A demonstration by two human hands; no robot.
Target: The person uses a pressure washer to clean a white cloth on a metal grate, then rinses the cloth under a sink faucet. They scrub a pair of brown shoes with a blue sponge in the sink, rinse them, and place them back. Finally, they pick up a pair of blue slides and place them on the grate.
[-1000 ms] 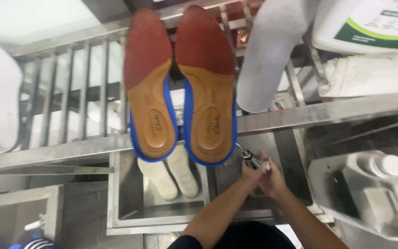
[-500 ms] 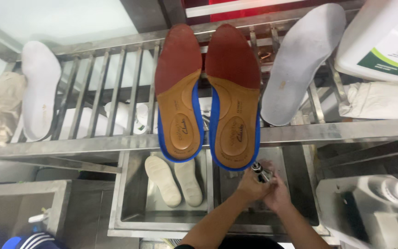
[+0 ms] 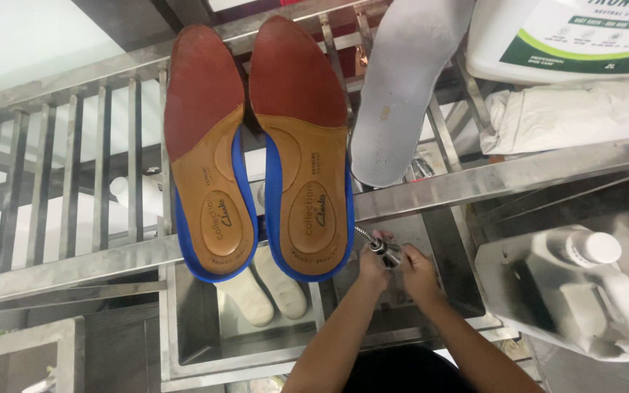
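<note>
— What's carrying everything on your feed?

— I see a slatted steel rack [image 3: 96, 218] across the top. Two brown insoles with blue edges [image 3: 256, 145] lie on it side by side, a grey insole [image 3: 402, 94] just right of them, then a folded white cloth [image 3: 569, 116].

— And lower down?

— A steel sink [image 3: 191, 327] below the rack holds two white insoles [image 3: 267, 295]; a white jug [image 3: 584, 291] sits to its right.

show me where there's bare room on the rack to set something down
The bare slats left of the brown insoles are free. The gap between those and the grey insole is narrow. The right end is crowded by the cloth and white jug. Both hands hold a sprayer below the rack.
</note>
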